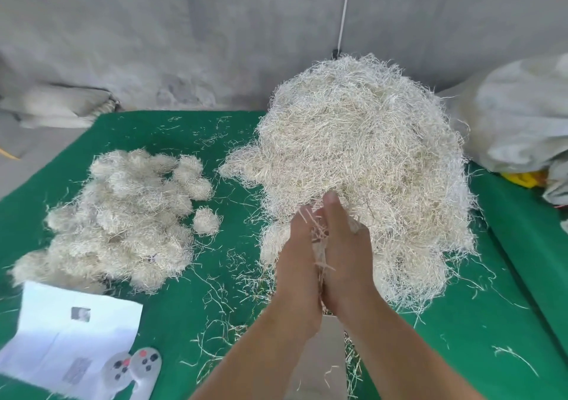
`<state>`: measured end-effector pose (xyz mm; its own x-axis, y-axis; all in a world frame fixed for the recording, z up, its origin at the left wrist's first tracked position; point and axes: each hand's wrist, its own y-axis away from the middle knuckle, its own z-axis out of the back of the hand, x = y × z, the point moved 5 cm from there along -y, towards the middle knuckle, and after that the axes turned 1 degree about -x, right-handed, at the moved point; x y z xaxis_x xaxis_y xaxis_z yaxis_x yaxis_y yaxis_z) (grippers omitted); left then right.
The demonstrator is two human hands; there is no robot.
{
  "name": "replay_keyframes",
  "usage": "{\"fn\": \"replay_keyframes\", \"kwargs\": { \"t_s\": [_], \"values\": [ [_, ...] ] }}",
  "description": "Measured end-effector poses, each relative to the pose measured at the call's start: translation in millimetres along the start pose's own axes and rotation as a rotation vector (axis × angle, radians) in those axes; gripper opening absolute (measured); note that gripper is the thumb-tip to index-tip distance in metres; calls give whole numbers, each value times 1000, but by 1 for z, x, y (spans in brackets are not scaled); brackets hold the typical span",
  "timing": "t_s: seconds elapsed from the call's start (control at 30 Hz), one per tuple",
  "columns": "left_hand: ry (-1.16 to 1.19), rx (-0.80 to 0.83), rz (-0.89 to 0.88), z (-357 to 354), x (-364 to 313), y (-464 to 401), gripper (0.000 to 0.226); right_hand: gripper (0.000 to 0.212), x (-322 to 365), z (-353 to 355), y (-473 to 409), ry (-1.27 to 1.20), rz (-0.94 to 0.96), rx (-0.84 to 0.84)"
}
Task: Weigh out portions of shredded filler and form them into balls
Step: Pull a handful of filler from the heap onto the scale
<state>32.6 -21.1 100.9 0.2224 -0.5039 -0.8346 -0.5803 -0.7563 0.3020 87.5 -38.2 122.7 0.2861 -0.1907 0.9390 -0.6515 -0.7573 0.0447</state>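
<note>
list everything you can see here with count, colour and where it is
loose filler heap: one, pale straw, right of centre on the cloth
filler balls: many, pale straw, piled left
green cloth: one, covers the table
paper sheet: one, white, near left corner
controllers: two, grey, on the paper's near edge
sack: one, grey-white, far right
cord: one, white, on the wall
left hand: presses filler against the right
right hand: presses filler against the left
</note>
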Motion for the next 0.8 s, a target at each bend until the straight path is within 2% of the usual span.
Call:
{"fn": "replay_keyframes", "kwargs": {
  "t_s": [0.1,0.2,0.23,0.3,0.33,0.4,0.43,0.5,0.53,0.6,0.63,0.73,0.8],
  "values": [
    [-59,-67,-2,-2,2,2,55,48,6,0,-5,173,219,42],
    [-90,-1,-19,-6,-8,5,46,88,-4,2,-5,369,205,145],
    [-70,-17,-7,-1,-6,2,44,87,-7,6,-5,533,229,180],
    [-5,-51,-15,7,-3,-3,35,70,-10,11,-3,791,303,253],
    [-25,-64,-52,11,0,-5,32,62,-14,11,-2,783,260,321],
    [-118,-98,-102,16,8,-10,32,63,-21,10,5,606,117,470],
    [-162,-126,-99,17,9,-11,32,65,-22,10,7,517,87,477],
    [-203,-137,-105,17,5,-14,28,64,-16,10,11,419,144,355],
    [-217,-141,-127,19,0,-14,26,62,-12,12,13,355,168,240],
    [-198,-174,-122,24,-5,-18,32,56,-11,23,10,205,126,1],
    [-148,-177,-95,28,-2,-19,33,54,-14,24,7,133,63,-46],
    [-107,-108,-121,25,9,-11,22,40,-28,11,9,147,-124,91],
    [-65,-104,-110,28,18,-7,33,28,-28,2,17,294,-77,95]
  ]
}}
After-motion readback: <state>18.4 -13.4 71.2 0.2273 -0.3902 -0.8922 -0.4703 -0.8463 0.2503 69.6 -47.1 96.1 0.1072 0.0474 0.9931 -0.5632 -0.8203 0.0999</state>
